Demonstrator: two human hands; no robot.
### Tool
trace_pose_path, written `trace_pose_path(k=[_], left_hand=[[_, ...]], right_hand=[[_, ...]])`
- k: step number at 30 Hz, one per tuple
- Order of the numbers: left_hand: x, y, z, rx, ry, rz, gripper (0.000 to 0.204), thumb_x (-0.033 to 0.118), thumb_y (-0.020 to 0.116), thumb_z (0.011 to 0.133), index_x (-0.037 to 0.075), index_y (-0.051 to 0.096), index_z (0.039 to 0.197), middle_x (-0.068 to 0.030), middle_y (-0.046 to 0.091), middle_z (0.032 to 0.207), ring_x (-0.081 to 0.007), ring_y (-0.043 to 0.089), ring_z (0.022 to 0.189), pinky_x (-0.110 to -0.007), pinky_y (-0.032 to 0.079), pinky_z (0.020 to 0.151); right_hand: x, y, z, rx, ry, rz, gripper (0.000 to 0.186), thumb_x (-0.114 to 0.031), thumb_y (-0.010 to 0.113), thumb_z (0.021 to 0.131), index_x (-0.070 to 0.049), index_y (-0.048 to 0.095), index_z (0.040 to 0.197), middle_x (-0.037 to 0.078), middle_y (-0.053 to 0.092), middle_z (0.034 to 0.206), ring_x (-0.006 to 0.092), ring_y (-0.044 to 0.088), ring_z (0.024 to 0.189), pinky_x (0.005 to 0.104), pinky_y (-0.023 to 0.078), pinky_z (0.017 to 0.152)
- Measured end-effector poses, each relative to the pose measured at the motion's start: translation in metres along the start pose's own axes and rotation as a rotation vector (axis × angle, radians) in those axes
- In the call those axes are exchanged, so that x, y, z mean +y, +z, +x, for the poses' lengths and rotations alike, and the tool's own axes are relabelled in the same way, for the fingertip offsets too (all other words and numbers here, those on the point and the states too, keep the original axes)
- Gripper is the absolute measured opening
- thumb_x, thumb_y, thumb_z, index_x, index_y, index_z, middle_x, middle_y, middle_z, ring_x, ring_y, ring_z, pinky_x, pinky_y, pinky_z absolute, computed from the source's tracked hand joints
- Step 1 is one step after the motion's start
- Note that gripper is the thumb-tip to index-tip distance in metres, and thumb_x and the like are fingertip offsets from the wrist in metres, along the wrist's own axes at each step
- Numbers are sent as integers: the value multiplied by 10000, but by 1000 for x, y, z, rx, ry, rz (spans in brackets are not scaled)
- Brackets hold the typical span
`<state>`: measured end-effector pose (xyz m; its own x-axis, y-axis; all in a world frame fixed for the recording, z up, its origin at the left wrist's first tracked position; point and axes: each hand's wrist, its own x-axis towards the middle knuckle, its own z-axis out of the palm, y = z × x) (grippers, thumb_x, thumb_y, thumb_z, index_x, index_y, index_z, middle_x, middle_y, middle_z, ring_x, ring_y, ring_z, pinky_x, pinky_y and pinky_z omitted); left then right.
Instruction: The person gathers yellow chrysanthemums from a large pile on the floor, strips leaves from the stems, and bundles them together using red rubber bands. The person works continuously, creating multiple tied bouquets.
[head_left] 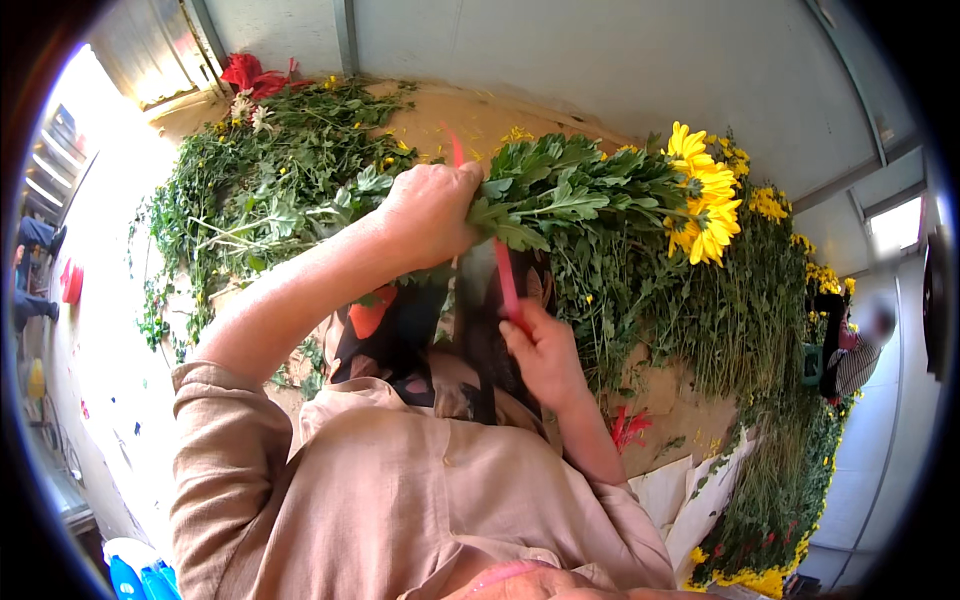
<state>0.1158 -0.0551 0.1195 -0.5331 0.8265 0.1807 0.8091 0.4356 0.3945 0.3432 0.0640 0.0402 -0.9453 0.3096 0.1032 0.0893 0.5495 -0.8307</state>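
Note:
My left hand [432, 205] is wrapped around the leafy stems of a bunch of yellow flowers [590, 190], held sideways with the blooms pointing right. A pink ribbon strip [507, 280] passes at the stems beside that hand; one end sticks up above my knuckles. Lower down, my right hand [545, 352] pinches the other end of the strip between thumb and fingers. The cut ends of the stems are hidden behind my left hand and forearm.
Loose green stems [270, 180] are heaped at the left. A long row of yellow-flowered stems [700, 310] runs down the right side. Red strips [630, 428] lie on the ground near my right forearm. Another person [855, 350] is at the far right.

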Motion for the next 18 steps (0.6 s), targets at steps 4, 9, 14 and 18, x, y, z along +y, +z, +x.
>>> trace_pose_path(k=[4,9,14,18], left_hand=[[-6,22,0,14,-1,132,410,186,772,767,-19,555,1049,-226,700,880,-436,702,851,-515,554,739],[-1,81,-38,119,205,182,343,140,700,739,17,549,1022,-167,651,881,-357,659,827,-464,535,716],[13,85,-61,-127,91,189,504,180,752,722,-75,552,1108,-214,635,1019,-365,636,971,-448,516,841],[1,43,-55,-450,269,160,626,456,760,840,-114,589,1038,-266,665,978,-391,668,979,-459,533,891]], right_hand=[[-70,-5,2,-24,-385,-423,102,-111,689,904,-56,632,968,133,664,814,338,650,695,401,518,589],[-84,-16,72,302,-600,-410,62,-63,622,899,-59,634,960,135,636,766,344,660,699,446,511,595],[-21,14,100,380,-406,-512,32,-152,604,907,-132,593,884,94,623,740,321,671,698,457,508,578],[-24,23,97,315,-413,-537,45,-126,618,865,-113,596,902,81,627,749,307,675,729,435,531,629]])
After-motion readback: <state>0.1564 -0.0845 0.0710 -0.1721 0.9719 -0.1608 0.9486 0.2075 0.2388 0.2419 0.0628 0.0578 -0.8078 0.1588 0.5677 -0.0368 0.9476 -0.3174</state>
